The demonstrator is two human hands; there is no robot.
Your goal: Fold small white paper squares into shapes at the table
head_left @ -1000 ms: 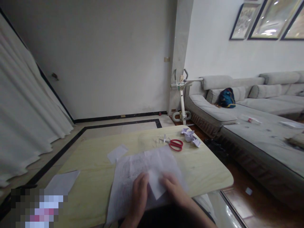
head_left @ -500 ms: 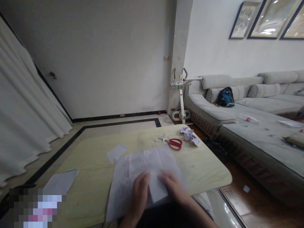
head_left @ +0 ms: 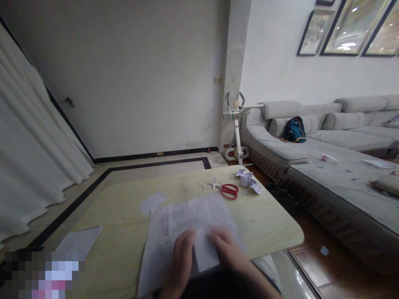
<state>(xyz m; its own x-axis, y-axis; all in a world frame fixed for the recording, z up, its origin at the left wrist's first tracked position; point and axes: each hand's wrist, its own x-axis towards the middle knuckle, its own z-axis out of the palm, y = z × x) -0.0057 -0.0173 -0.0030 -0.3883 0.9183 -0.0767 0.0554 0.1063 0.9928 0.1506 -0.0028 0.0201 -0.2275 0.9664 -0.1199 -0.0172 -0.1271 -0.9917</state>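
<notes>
Between my two hands is a small folded white paper (head_left: 205, 252), held by its left and right edges. My left hand (head_left: 184, 251) grips the left edge with curled fingers. On the opposite side, my right hand (head_left: 226, 245) closes on the other edge, its fingertips slightly blurred. Under both hands lies a large printed sheet (head_left: 168, 224), flat on the pale wooden table (head_left: 118, 207). Beyond that sheet rest red-handled scissors (head_left: 229, 191), beside thin paper scraps (head_left: 205, 185). Folded paper pieces (head_left: 247, 180) stand to the right of the scissors.
A small white paper (head_left: 152, 202) lies left of the printed sheet, and more paper (head_left: 79, 242) sits at the table's left edge. A grey sofa (head_left: 336, 166) with a blue backpack (head_left: 294, 129) and a white exercise machine (head_left: 237, 128) stand beyond the table.
The camera view has shifted slightly, so the room sits a little lower in it. Both hands keep their hold on the folded paper, nearly in the same place.
</notes>
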